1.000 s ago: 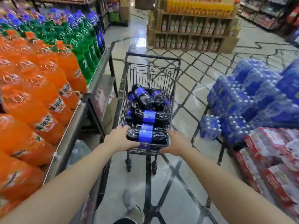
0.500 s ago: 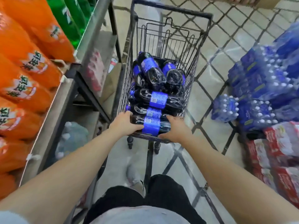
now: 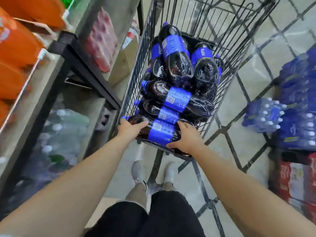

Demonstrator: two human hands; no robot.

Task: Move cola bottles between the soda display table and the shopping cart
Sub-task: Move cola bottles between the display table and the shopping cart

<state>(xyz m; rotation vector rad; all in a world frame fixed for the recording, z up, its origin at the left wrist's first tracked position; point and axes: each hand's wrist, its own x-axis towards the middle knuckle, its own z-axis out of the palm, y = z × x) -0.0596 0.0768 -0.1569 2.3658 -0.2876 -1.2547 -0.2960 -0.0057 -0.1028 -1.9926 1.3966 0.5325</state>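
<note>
While we lean over the shopping cart (image 3: pixel 136 69), our left hand (image 3: pixel 130 128) and right hand (image 3: pixel 185 136) grasp the nearest cola bottle (image 3: pixel 159 132), fingers (image 3: pixel 142 124) curled round it; more bottles (image 3: pixel 176 57) lie beyond.

Left shelving (image 3: pixel 51 93) and orange bottles (image 3: pixel 15 53) motion-blurred, cropped at frame edge. Lower cola bottles (image 3: pixel 201 86) buried under top layer. Label text (image 3: pixel 176 100) unreadable.

Orange soda bottles (image 3: pixel 15 53) lie at upper left. Shrink-wrapped water bottle packs (image 3: pixel 266 115) with blue labels are stacked on the tiled floor (image 3: pixel 266 48) at right, beside red packs (image 3: pixel 297 178). Grey shoes (image 3: pixel 137 171) stand on the floor.
</note>
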